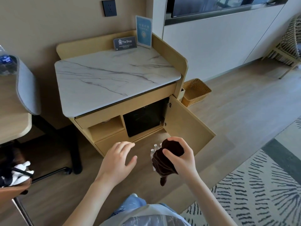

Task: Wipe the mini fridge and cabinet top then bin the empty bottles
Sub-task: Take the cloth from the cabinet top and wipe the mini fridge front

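Observation:
A wooden cabinet with a white marble top (114, 79) stands against the wall. Its door (187, 123) hangs open and shows the black mini fridge (143, 119) inside. My right hand (180, 159) is shut on a dark brown cloth (164, 162), held low in front of the cabinet. Behind the cloth, several clear plastic bottles (154, 148) with white caps stand on the floor, mostly hidden. My left hand (118, 159) hovers open beside them, fingers spread, holding nothing.
Two sign cards (125, 43) stand at the back of the marble top. A woven basket (195, 92) sits on the floor right of the cabinet. A grey chair (26, 85) and desk are at left, a patterned rug (260, 185) at right.

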A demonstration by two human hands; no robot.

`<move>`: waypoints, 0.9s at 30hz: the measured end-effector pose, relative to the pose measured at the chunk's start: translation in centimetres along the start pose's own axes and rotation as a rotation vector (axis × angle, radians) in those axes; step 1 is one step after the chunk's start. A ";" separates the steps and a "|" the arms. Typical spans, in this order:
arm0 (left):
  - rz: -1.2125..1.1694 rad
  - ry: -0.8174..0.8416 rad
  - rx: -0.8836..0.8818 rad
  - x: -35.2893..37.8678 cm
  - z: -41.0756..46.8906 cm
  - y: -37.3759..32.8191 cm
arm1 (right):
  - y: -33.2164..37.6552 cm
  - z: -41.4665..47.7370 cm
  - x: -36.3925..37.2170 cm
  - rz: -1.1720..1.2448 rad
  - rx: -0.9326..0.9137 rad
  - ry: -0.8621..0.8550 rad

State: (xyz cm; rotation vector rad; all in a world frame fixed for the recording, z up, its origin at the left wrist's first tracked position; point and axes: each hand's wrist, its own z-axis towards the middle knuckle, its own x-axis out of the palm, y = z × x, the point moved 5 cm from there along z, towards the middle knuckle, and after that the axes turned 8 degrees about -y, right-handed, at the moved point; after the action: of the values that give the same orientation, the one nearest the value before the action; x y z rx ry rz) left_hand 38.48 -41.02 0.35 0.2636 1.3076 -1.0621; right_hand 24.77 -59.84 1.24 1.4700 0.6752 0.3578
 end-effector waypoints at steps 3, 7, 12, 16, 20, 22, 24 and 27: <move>0.002 0.006 -0.004 0.1 0.3 -0.2 | 0.1 0.0 -0.1 0.006 -0.012 0.002; -0.013 0.015 -0.018 0.4 0.1 -0.4 | -0.2 0.4 -0.2 -0.003 -0.011 0.016; -0.010 0.030 -0.059 1.2 0.1 0.0 | -1.1 1.5 0.3 0.002 0.040 0.022; -0.020 0.044 -0.098 1.9 1.3 1.1 | -1.8 3.4 1.5 0.001 0.076 0.044; -0.032 0.039 -0.131 3.2 3.8 2.9 | -2.3 6.7 3.4 -0.023 0.084 0.078; -0.040 0.041 -0.142 3.9 5.6 3.9 | -2.5 8.7 4.5 -0.035 0.097 0.083; -0.049 0.049 -0.148 4.8 7.6 5.0 | -2.7 10.8 5.5 -0.054 0.099 0.084; -0.055 0.067 -0.136 6.2 10.7 6.4 | -3.0 14.1 6.8 -0.104 0.084 0.105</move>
State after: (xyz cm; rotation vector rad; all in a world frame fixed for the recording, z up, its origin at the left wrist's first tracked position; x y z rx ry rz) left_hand 49.57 -48.04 -4.23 0.1626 1.4477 -1.0122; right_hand 38.12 -67.08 -3.58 1.4970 0.8560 0.3314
